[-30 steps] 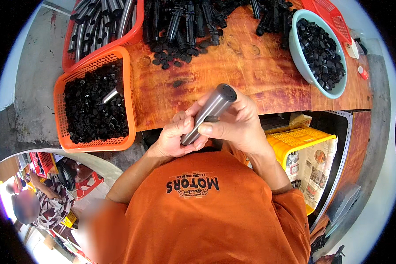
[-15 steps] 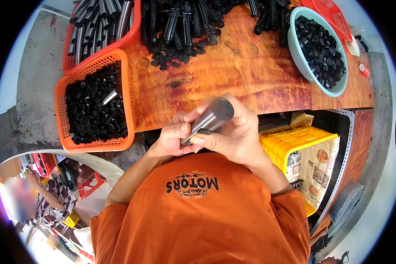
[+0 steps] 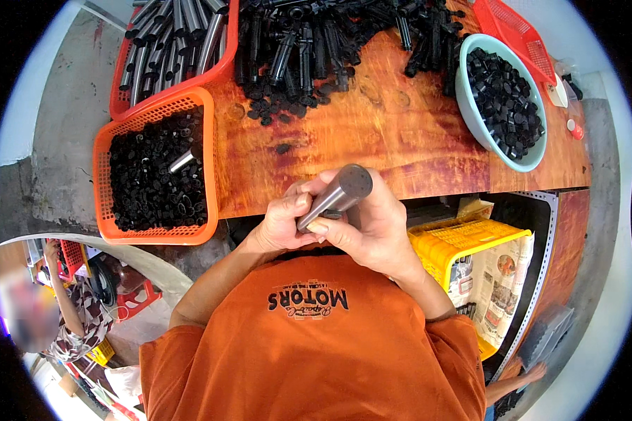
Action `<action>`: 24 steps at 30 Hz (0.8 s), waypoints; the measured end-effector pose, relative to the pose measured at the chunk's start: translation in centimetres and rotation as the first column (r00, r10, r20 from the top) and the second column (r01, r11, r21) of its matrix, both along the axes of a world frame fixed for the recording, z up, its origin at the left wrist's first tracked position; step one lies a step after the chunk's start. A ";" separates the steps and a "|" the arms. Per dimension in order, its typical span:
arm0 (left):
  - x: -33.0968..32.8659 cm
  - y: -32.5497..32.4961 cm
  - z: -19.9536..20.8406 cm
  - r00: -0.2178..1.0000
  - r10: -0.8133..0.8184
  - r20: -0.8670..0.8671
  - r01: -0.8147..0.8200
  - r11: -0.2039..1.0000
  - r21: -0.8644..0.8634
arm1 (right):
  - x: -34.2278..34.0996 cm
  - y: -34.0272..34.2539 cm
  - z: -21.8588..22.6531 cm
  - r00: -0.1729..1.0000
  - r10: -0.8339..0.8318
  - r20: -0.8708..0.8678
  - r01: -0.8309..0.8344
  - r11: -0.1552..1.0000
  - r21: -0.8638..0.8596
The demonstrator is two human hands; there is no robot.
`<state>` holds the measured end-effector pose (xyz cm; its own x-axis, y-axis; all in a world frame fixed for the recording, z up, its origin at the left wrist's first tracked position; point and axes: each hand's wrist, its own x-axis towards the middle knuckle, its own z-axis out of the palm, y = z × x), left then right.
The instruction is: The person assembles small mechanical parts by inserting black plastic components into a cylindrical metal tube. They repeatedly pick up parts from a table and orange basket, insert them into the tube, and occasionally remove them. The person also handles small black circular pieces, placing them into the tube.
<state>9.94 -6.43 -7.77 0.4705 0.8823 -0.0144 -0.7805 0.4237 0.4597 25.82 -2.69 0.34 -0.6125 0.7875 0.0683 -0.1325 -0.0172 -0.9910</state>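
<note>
So I've got this smooth grey metal cylinder [image 3: 338, 196] by the near edge of the orange-brown wooden surface [image 3: 414, 144], left hand [image 3: 281, 223] cradling its lower end, right hand [image 3: 373, 237] wrapped around its side, probably for steadiness tbh.

Head camera is looking steeply down from wearer's head, facing left hand [image 3: 282, 223] and right hand [image 3: 376, 231] at close range. Fisheye lens is covering tabletop [image 3: 400, 151] beyond hands, orange shirt [image 3: 309, 365] on wearer's side.
</note>
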 end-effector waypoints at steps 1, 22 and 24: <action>0.1 0.0 0.1 1.000 0.007 -0.006 -0.007 1.000 0.009 | -0.1 -0.1 -0.1 1.000 -0.001 -0.002 0.001 1.000 0.003; -1.3 -0.2 5.4 0.781 0.205 -0.590 -0.134 0.978 0.163 | 0.3 3.2 1.6 0.991 -0.022 -0.132 0.036 0.994 0.105; -1.2 -0.2 5.3 0.764 0.170 -0.622 -0.102 0.984 0.143 | 0.6 3.9 2.0 0.976 -0.104 -0.193 0.144 0.968 0.207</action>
